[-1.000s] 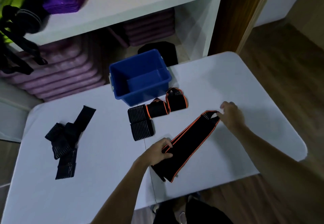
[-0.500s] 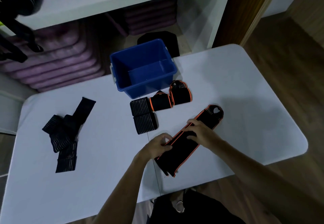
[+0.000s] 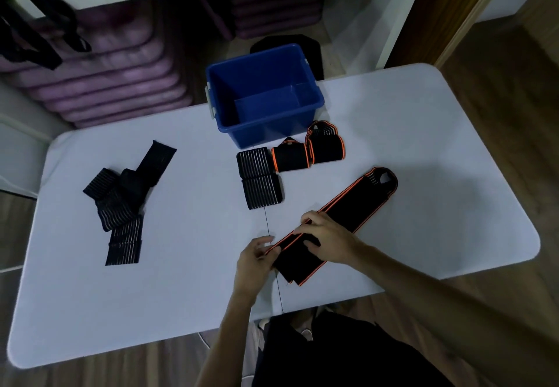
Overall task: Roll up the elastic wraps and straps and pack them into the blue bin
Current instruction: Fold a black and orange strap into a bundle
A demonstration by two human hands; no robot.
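Observation:
A long black wrap with orange edges (image 3: pixel 357 205) lies diagonally on the white table (image 3: pixel 187 280), its looped end pointing to the far right. My left hand (image 3: pixel 257 258) pinches its near end. My right hand (image 3: pixel 328 238) presses on the wrap just beyond, fingers curled over the fabric. The blue bin (image 3: pixel 263 96) stands at the table's far edge with nothing visible inside. In front of it sit two rolled orange-edged wraps (image 3: pixel 308 153) and two rolled striped black wraps (image 3: pixel 260 178).
A heap of unrolled striped black straps (image 3: pixel 124 202) lies on the table's left side. Behind the table stand white shelves with stacked purple mats (image 3: pixel 106 84). A wooden door frame is at the far right.
My right hand left the wrap's far looped end and came down the wrap to its near part beside my left hand. The view shifted slightly.

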